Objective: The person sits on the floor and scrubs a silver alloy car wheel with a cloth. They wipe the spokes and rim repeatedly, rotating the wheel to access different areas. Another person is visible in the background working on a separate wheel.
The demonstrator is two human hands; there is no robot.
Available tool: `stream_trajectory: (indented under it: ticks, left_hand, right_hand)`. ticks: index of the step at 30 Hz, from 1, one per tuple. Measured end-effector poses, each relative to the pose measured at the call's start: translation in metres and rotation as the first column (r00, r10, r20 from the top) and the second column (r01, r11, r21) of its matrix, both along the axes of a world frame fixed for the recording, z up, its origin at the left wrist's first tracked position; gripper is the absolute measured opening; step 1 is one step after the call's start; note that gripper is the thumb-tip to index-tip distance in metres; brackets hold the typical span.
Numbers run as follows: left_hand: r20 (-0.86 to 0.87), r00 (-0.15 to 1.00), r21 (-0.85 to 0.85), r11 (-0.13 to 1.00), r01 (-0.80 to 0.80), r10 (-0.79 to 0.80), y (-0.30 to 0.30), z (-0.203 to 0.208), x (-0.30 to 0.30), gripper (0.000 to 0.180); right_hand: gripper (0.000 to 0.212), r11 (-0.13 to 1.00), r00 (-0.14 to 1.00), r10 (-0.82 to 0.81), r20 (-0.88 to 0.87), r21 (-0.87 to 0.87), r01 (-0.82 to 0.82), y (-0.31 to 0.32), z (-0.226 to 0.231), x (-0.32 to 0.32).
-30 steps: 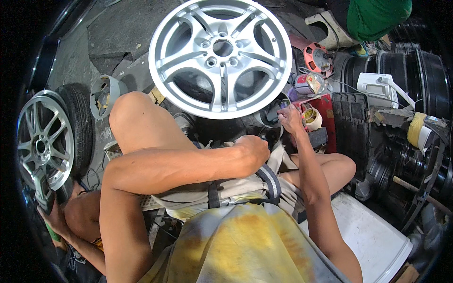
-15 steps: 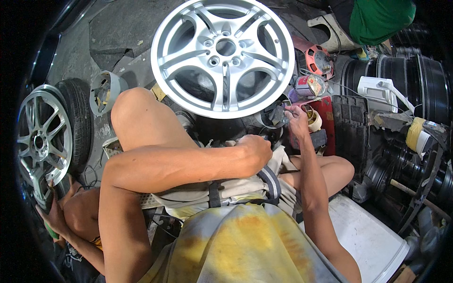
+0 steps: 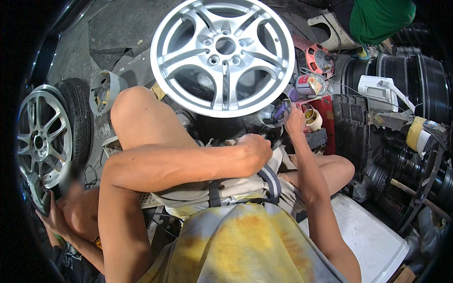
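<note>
Single head camera looks steeply down, close.

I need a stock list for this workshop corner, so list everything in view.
Silver five-spoke alloy wheel: one, silver, top centre, on the floor ahead of the knees.
Tyred silver multi-spoke wheel: one, silver and black, far left.
Red box: one, red, right of centre.
Roll of yellowish tape: one, on the red box.
White plastic device: one, white, upper right.
Stacked black tyres: several, black, right edge.
Green cloth: one, top right.
White board: one, lower right.
Another person: one, lower left.
Left hand: closed, centre; contents hidden.
Right hand: fingers at a small purple object.
</note>
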State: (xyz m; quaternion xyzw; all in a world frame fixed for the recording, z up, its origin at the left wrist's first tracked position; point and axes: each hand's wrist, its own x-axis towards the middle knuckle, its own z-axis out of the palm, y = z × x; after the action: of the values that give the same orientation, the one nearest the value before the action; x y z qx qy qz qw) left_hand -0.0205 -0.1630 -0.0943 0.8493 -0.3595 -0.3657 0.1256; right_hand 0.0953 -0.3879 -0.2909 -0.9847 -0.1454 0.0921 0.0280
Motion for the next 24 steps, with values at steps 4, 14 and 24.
stream_trajectory:
  ticks: [4, 14, 24]
  left_hand:
    - [0.008, 1.0, 0.002, 1.0, -0.013, 0.013, -0.006, -0.005, -0.001, 0.024]
    - [-0.017, 0.996, -0.009, 0.996, -0.088, 0.088, -0.005, -0.012, -0.006, 0.025]
    - [0.016, 0.997, -0.044, 0.996, -0.077, 0.078, -0.009, -0.008, -0.005, 0.026]
  right_hand:
    - [0.022, 0.993, 0.995, 0.0, 0.097, -0.121, 0.011, 0.001, -0.027, 0.012]
    - [0.02, 0.953, 0.99, -0.037, -0.133, 0.294, 0.075, -0.01, 0.016, 0.02]
    - [0.016, 0.399, 0.756, -0.158, -0.635, 0.659, 0.637, -0.043, 0.022, 0.014]
